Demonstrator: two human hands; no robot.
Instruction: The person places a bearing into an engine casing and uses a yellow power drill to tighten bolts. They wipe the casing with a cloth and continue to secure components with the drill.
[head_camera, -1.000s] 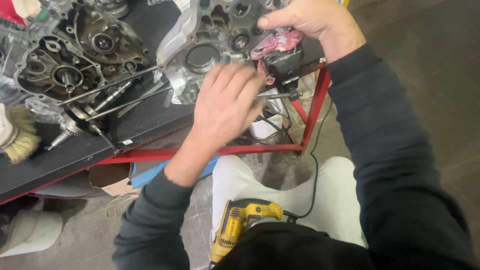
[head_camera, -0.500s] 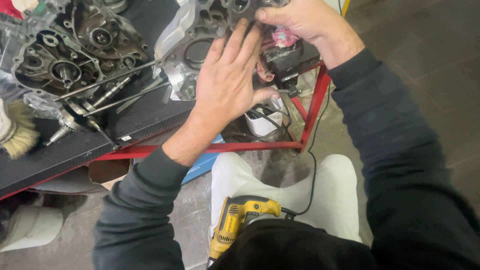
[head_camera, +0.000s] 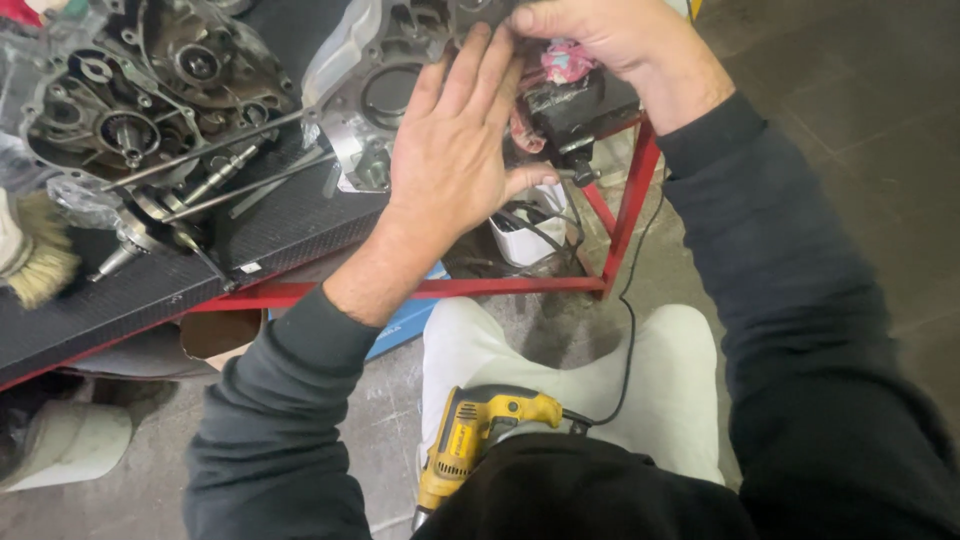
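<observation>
A silver crankcase half (head_camera: 365, 95) lies on the black mat (head_camera: 280, 230) of a red-framed bench. My left hand (head_camera: 455, 150) lies flat across its right part, fingers spread and pointing up toward my right hand. The fingers of my right hand (head_camera: 600, 40) curl onto the case's upper right edge, touching my left fingertips. What they pinch there is hidden. A pink rag (head_camera: 565, 62) and a black block (head_camera: 580, 105) sit just under my right hand.
A second, darker engine case (head_camera: 150, 90) with long rods (head_camera: 220, 165) lies to the left, beside a bristle brush (head_camera: 40, 260). A yellow corded drill (head_camera: 480, 430) rests in my lap. A white container (head_camera: 525, 240) and blue box (head_camera: 410, 318) sit under the red frame (head_camera: 630, 200).
My left hand has slid up the crankcase half and opened flat, its fingertips now meeting my right hand. My right hand stayed at the case's upper right edge.
</observation>
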